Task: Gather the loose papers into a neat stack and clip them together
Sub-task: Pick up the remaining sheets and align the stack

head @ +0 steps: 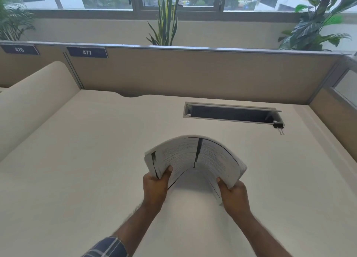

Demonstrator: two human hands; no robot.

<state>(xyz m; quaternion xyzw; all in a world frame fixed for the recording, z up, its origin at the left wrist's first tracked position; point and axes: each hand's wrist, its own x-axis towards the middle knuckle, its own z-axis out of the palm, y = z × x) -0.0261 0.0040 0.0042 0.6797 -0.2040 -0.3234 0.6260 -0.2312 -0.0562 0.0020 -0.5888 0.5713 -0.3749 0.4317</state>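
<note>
From the head view I see a pale cream surface (96, 160) walled by tan partitions (193, 73), with plants and windows beyond. A black binder clip (278, 126) lies by the cable slot (231, 115). The paper stack (195, 160), bowed upward into an arch, hangs above the surface, my left hand (154, 187) and right hand (234, 196) clenched on its two ends.

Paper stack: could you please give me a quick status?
Left hand and right hand grip paper stack, bowed upward above desk. Binder clip unused by cable slot. Nothing obstructing.
</note>
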